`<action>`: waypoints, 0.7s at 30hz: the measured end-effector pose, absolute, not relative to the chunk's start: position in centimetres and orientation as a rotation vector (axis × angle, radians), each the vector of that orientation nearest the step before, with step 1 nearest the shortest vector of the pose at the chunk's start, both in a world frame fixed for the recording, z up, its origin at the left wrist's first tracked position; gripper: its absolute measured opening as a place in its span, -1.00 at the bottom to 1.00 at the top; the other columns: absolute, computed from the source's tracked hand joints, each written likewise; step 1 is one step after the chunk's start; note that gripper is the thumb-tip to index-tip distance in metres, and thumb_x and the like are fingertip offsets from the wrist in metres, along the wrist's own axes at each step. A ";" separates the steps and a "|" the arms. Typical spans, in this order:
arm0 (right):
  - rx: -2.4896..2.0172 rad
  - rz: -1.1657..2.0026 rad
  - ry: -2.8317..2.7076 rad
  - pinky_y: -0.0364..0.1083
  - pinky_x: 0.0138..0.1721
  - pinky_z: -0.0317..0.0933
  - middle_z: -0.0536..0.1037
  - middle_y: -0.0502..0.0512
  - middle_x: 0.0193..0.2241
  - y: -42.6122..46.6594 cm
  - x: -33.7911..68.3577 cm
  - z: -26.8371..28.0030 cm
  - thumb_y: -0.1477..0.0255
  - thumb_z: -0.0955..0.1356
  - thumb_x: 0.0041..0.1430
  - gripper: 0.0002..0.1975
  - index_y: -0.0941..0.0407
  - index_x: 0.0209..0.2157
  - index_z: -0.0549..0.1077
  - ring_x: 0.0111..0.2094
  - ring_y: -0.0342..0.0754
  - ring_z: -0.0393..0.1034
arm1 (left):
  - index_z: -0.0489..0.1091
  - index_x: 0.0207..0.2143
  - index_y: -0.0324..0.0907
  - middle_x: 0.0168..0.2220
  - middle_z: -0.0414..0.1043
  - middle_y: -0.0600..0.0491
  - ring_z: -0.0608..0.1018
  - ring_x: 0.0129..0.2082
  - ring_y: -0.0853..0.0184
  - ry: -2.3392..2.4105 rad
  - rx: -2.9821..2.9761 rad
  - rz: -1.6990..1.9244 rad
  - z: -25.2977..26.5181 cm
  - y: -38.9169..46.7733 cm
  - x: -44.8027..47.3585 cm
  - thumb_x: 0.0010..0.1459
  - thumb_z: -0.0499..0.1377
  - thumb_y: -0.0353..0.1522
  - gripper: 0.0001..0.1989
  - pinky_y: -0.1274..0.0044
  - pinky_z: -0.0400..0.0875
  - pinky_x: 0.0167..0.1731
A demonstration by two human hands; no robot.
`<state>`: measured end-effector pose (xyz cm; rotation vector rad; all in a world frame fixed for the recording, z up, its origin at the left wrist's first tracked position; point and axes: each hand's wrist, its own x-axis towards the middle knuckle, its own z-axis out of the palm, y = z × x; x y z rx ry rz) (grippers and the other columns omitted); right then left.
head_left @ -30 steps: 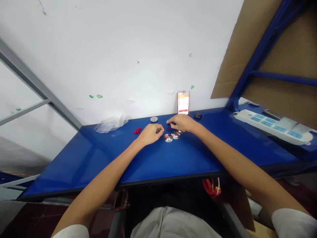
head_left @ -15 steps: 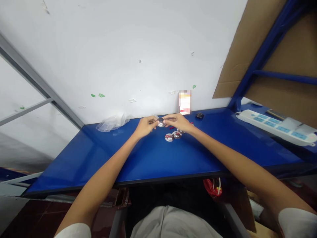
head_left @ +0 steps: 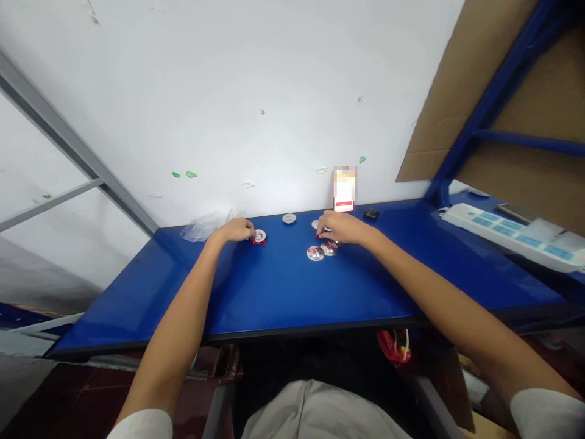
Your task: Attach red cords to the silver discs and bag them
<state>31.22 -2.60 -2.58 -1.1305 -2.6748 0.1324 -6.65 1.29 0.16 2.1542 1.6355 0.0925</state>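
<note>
On the left of the blue table, my left hand (head_left: 236,230) has its fingers closed at the edge of a small silver cymbal (head_left: 260,235), a disc with red cord beneath it. My right hand (head_left: 337,227) pinches a bit of red cord (head_left: 317,236) just in front of a pale disc (head_left: 315,224), which it partly hides. Close below that hand lie two domed silver cymbals, the nearer one (head_left: 315,253) with a red loop on it and the other (head_left: 329,249) overlapping it. Another flat silver disc (head_left: 289,218) rests alone near the wall.
A phone (head_left: 344,190) with a lit screen leans on the wall. Beside it sits a small black case (head_left: 372,213). A clear plastic bag (head_left: 203,227) lies at the back left, and a white power strip (head_left: 512,235) at the right.
My hands have parted from the silver cymbal they held together. The left moved left to a cymbal there; the right moved slightly right to red cord. A disc now lies near the wall.
</note>
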 end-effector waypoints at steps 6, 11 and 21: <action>-1.187 0.174 -2.652 -0.09 -0.18 0.26 0.67 0.17 -0.19 -3.2 30.9 -2.1 0.51 0.42 0.27 -0.86 0.12 -0.23 0.68 -0.14 0.05 0.50 | 0.44 -0.49 -0.16 -0.52 0.39 0.05 0.38 -0.55 0.36 1.421 1.915 0.454 0.1 1.5 -6.5 0.03 0.24 -0.26 -0.84 0.51 0.24 -0.54; -1.182 0.178 -2.651 -0.09 -0.17 0.25 0.66 0.18 -0.19 -3.0 30.7 -2.3 0.54 0.42 0.26 -0.87 0.14 -0.23 0.67 -0.13 0.05 0.50 | 0.48 -0.44 -0.18 -0.47 0.43 0.01 0.40 -0.53 0.38 1.368 1.774 0.762 -1.0 1.9 -4.2 0.06 0.25 -0.21 -0.79 0.55 0.23 -0.57; -1.165 0.135 -2.648 -0.08 -0.21 0.24 0.66 0.18 -0.19 -3.0 30.7 -2.7 0.53 0.44 0.25 -0.89 0.12 -0.24 0.66 -0.21 0.03 0.49 | 0.41 -0.59 -0.15 -0.61 0.40 0.00 0.49 -0.49 0.26 1.606 2.023 0.626 -2.3 6.8 2.9 0.08 0.32 -0.16 -0.68 0.48 0.32 -0.42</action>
